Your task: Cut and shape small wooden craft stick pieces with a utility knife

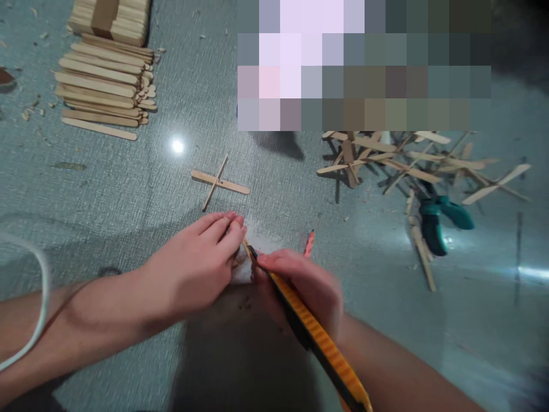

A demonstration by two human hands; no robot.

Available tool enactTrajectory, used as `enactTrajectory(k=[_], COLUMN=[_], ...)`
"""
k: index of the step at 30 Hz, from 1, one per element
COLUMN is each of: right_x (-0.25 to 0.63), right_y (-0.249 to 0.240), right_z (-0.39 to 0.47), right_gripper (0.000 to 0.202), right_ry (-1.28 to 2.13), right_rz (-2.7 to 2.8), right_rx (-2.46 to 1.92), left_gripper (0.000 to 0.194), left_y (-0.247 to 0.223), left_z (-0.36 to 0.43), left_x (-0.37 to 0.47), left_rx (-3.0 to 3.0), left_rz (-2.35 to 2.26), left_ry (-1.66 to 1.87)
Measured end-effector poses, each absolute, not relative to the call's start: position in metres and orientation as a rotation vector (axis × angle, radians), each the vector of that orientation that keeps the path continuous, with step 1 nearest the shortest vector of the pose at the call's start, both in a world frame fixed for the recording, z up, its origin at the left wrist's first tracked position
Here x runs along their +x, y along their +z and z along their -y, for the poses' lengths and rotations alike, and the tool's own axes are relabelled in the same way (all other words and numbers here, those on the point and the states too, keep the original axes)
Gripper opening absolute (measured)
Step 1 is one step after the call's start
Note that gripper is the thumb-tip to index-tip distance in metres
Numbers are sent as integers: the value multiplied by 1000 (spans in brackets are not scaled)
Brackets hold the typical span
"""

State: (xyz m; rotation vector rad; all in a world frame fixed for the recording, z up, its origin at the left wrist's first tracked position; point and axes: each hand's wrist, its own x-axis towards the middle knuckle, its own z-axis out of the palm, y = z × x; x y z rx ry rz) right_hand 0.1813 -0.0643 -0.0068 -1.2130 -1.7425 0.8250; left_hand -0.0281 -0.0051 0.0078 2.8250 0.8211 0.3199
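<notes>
Grey, woven-textured tabletop spreads under everything, with a row of pale, round-ended flat wooden sticks lying at ten o'clock. Next along, the bare left hand curls down, its fingers gathered on a slim tan wooden stick, which lies between two and three o'clock of that hand. Good control here likely means pinning the stick firmly, fingertips tucked well back. Farther right, a black-and-orange ribbed utility knife points its blade end at the stick, its body running off between four and five o'clock; the bare right hand is wrapped around it. Short, light, shallow strokes should suit such thin wood. Only a narrow strip of the stick shows, slanting toward five o'clock; the rest is hidden by the fingers
</notes>
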Motion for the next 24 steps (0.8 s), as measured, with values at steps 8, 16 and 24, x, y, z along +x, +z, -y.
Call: enactTrajectory(k=[8,16,24], right_x=[183,186,189], right_y=[-4,0,-3], right_z=[61,58,60], right_gripper=[20,26,36], right_ry=[669,798,881], right_rz=[1871,1859,1811], right_rx=[-1250,-1179,-1174], left_gripper=[21,19,27], left_y=[50,53,51], left_z=[-56,-73,-75], left_x=[-4,13,14], left_rx=[2660,2467,2439], left_rz=[-752,-889,-820], left_ry=[-315,-446,-456])
